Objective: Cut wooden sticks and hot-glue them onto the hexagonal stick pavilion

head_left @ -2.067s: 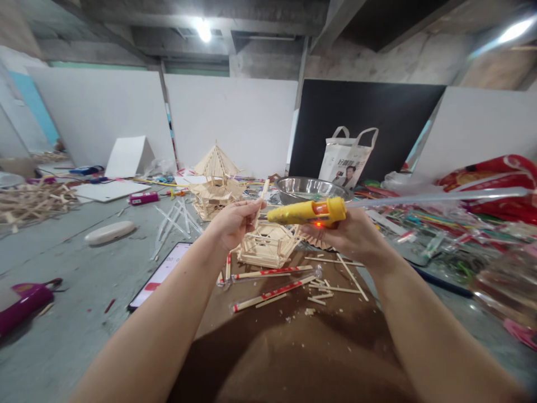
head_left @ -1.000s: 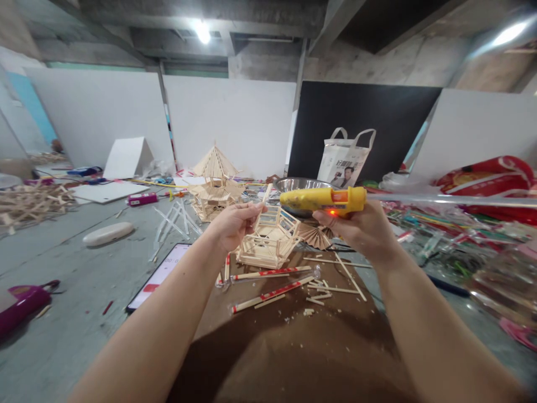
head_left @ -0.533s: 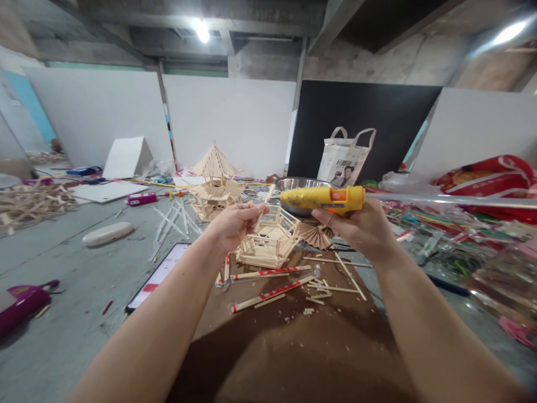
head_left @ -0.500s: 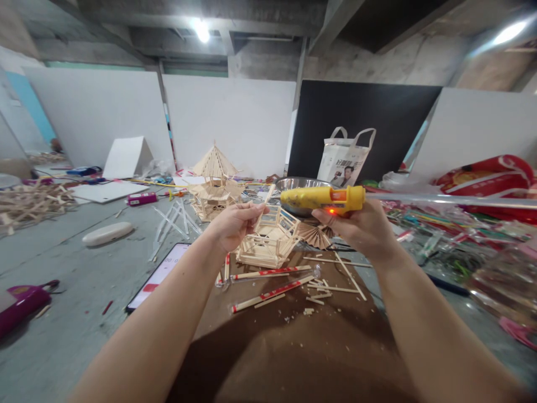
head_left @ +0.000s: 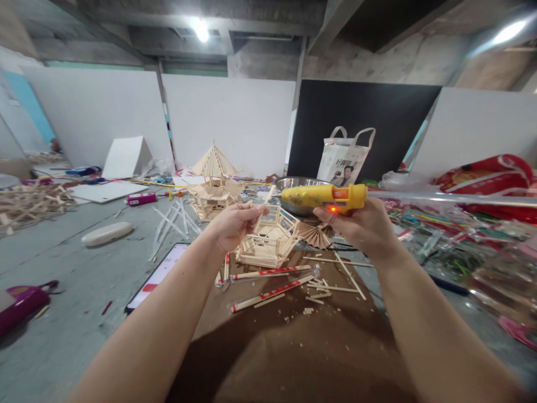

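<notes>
My left hand (head_left: 239,224) pinches a short wooden stick (head_left: 269,194), which points up from the fingertips. In my right hand (head_left: 363,226) is a yellow hot glue gun (head_left: 323,197), its nozzle toward the stick and its small orange light lit. A long clear glue stick (head_left: 453,197) runs out of its back to the right. Below and between the hands stands a many-sided frame of wooden sticks (head_left: 266,249) with railing-like sides, partly hidden by my left fingers. Paper-wrapped chopsticks (head_left: 272,294) and loose cut sticks (head_left: 348,277) lie in front of it on a brown board (head_left: 289,358).
A wooden pagoda model (head_left: 215,184) stands behind, beside a metal bowl (head_left: 300,183). A folded brown paper fan (head_left: 314,236) lies under the glue gun. To the left are a phone (head_left: 161,271) and a white oblong case (head_left: 107,234); plastic-wrapped clutter (head_left: 444,235) covers the right.
The glue gun and my right hand have shifted very slightly to the right, the nozzle a little farther from the stick. My left hand keeps its pinch almost unmoved.
</notes>
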The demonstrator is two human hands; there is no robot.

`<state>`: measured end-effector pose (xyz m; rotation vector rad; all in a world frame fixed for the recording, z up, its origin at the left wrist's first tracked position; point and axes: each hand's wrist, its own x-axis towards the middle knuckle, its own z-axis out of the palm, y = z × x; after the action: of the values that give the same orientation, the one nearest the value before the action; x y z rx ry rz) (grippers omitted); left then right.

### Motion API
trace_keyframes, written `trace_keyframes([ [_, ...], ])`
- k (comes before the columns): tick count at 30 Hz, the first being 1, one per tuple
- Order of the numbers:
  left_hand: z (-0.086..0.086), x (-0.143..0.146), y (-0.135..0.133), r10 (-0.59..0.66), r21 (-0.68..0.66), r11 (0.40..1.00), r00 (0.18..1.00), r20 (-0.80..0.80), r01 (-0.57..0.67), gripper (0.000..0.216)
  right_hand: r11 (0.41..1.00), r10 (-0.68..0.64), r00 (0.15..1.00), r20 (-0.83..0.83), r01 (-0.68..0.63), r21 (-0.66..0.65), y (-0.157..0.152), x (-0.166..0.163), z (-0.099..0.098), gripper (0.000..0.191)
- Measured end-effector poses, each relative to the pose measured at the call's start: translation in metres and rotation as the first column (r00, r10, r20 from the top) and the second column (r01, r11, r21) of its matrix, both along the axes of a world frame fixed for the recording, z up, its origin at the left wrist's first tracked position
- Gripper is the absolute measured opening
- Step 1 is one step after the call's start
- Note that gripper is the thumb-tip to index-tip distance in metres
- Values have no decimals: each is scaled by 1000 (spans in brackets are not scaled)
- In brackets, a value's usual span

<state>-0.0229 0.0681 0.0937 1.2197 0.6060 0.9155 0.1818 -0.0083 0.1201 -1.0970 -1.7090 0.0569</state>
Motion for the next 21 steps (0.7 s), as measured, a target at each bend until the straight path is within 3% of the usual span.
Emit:
trace_keyframes([
  [21,0,-1,0,-13,26,1000,999,-47,14,17,996,-87,996,20,87,12,-1,4,1,22],
])
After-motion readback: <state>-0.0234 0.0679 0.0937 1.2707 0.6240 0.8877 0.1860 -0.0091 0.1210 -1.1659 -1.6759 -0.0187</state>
